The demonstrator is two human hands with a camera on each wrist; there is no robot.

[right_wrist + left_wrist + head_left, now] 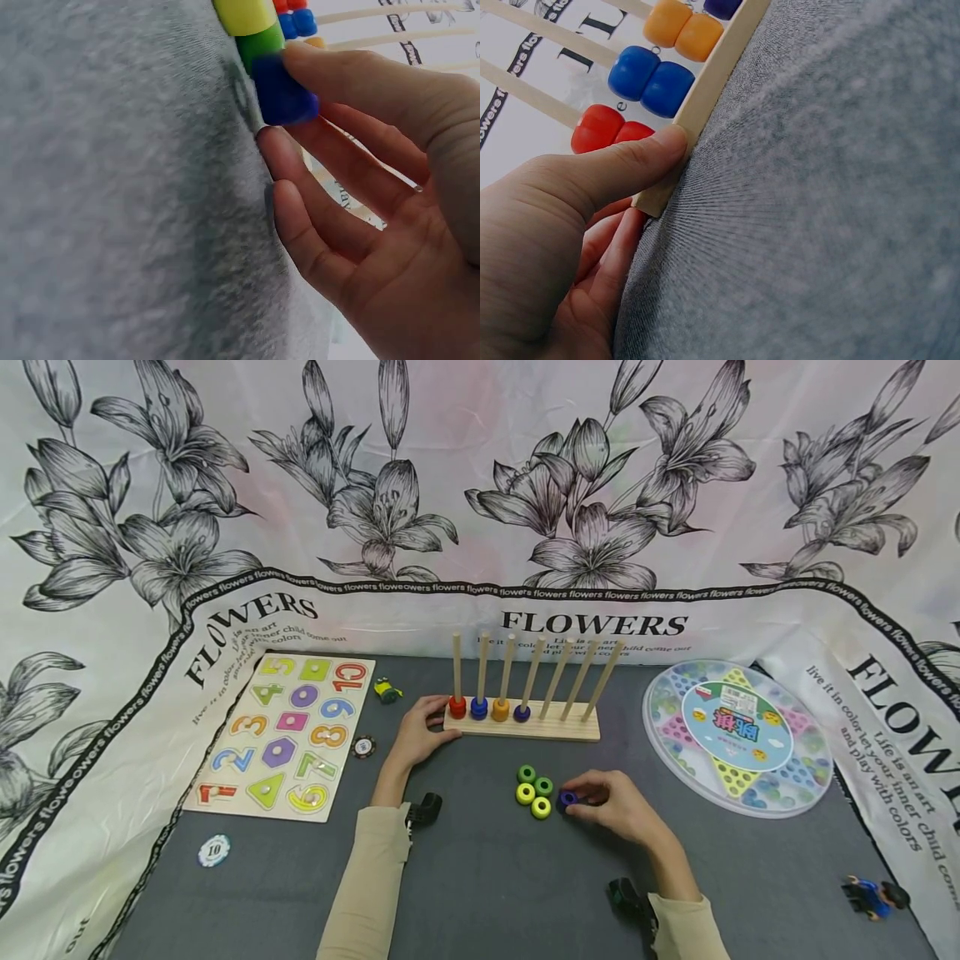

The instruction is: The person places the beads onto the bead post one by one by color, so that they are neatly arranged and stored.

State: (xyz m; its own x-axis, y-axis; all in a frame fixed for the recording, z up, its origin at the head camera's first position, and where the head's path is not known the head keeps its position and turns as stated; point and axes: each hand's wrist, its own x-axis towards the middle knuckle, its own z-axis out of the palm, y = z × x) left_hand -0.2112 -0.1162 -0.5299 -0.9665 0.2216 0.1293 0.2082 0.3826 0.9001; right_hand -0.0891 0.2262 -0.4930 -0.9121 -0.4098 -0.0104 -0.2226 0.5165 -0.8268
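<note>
A wooden peg rack (570,727) stands at the back middle. Two red beads (600,129), two blue beads (667,88) and two orange beads (699,36) sit on its first three pegs, with purple on the fourth (522,713). My left hand (420,732) grips the base's left end, thumb on the front edge. Out in front of the rack, my right hand (618,806) pinches a dark purple bead (567,801) between thumb and fingers, at table height. Beside it lie two green beads (543,787) and two yellow beads (541,808).
A number-and-shape puzzle board (292,739) lies on the left. A round game box (738,739) is at right. Poker chips (213,850), a small yellow-green toy (387,691) and a toy figure (876,897) are scattered on the grey cloth (480,893).
</note>
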